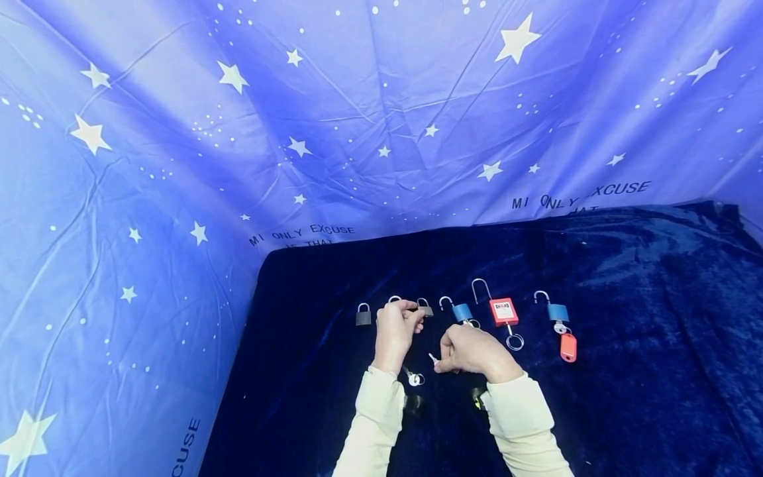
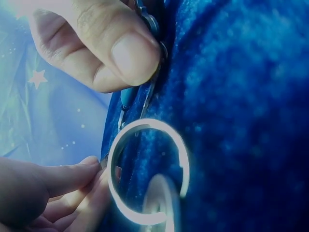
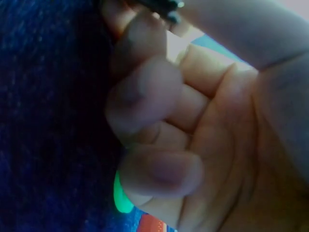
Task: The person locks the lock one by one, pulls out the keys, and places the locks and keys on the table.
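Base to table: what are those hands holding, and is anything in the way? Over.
Left hand holding small padlock. Right hand pinching key, apart from the padlock. Ringed key beside left sleeve, seemingly not in the way.

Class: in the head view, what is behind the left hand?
A metal shackle peeks out above the left hand. Whatever it joins below is mostly covered by the hand, so its shape cannot be told.

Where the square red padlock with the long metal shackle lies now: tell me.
In the head view, the square red padlock lies right of centre, between two blue rectangular padlocks, just beyond the right hand.
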A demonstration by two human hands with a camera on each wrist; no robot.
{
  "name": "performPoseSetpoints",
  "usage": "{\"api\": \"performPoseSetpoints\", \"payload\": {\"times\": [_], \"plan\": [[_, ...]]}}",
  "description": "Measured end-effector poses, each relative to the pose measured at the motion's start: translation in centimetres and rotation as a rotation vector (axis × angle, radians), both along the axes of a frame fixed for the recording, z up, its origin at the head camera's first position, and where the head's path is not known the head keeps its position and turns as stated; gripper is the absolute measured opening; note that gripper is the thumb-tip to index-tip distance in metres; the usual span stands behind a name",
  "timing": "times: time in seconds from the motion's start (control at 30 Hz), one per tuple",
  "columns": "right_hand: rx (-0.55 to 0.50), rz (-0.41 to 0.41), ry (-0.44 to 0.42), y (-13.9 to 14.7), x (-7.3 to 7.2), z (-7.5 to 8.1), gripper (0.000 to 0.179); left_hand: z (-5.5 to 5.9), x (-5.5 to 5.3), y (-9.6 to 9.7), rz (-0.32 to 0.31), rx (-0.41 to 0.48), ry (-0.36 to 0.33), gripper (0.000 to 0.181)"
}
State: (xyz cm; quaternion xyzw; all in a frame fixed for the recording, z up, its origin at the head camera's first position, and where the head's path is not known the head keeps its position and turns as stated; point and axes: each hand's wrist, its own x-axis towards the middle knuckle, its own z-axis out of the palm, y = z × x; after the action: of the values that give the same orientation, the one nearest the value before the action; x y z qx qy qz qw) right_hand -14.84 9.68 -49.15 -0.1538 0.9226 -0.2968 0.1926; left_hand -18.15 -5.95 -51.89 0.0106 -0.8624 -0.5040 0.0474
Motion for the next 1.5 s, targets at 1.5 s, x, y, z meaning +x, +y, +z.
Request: {"api": "performPoseSetpoints", "payload": {"times": [1.5], "plan": [[-0.132,-0.319,0.17,3.6,-1.5,0.1,0.034,0.2,1.4,2.6,-0.245,0.072,-0.011,0.02]]}}
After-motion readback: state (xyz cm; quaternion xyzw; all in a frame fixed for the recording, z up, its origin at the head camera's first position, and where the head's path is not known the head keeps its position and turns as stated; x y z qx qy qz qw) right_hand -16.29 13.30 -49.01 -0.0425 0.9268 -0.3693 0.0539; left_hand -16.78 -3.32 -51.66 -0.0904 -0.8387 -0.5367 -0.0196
